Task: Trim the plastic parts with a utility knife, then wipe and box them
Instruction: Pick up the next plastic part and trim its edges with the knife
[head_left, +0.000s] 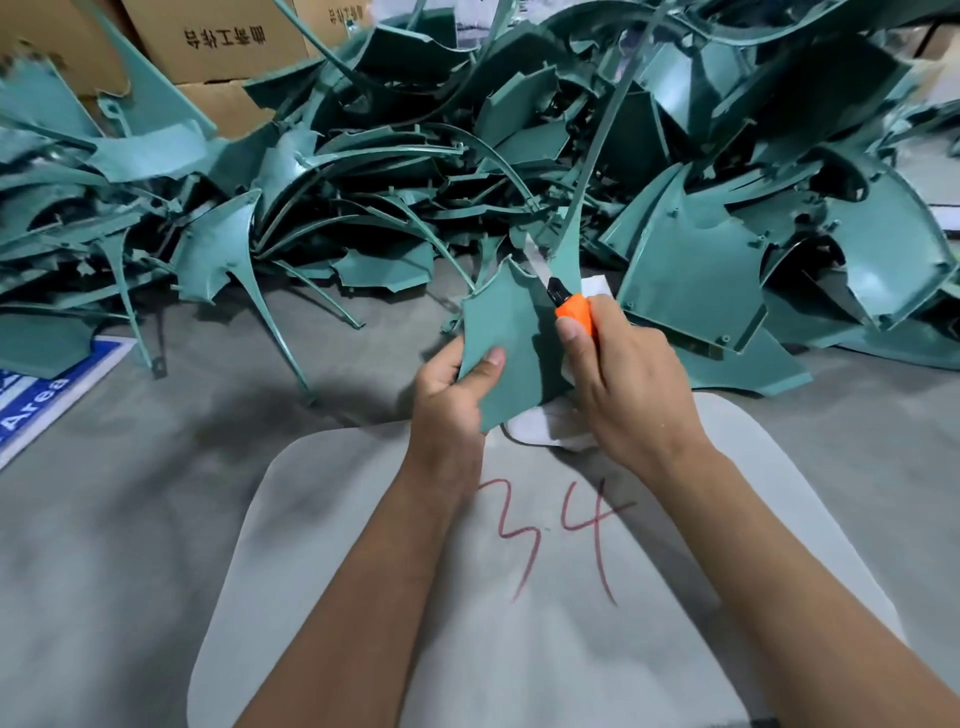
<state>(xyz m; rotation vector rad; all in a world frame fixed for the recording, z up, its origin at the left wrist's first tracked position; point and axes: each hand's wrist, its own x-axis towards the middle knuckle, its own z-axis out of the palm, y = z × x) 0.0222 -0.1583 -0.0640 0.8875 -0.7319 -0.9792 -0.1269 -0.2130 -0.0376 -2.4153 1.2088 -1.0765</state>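
My left hand (457, 387) grips the lower left edge of a teal plastic part (511, 332), thumb pressed on its face. The part has a long thin arm curving up and away over the pile. My right hand (618, 384) holds an orange utility knife (574, 312), its black tip against the part's right edge. A white cloth (540, 428) shows under the part and beneath my right hand.
A large heap of teal plastic parts (467, 171) fills the far half of the grey table. Cardboard boxes (223, 41) stand behind at the upper left. A pale mat (545, 597) marked "34" in red lies under my forearms. A blue sign (36, 400) lies at the left.
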